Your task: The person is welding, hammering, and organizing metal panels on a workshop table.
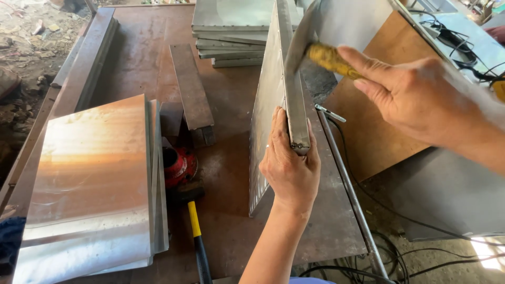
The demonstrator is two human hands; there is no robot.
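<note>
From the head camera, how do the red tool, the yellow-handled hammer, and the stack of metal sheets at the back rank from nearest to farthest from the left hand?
Measured from the left hand, which holds the upright metal panel:
1. Red tool, on the table just to its left.
2. Yellow-handled hammer, lower left, near the table's front edge.
3. Stack of metal sheets, at the far end of the table.

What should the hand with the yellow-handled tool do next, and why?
Probably draw the yellow-handled tool along the top edge of the upright metal panel: the right hand holds its blade there, while the left hand steadies the panel's near end.
</note>
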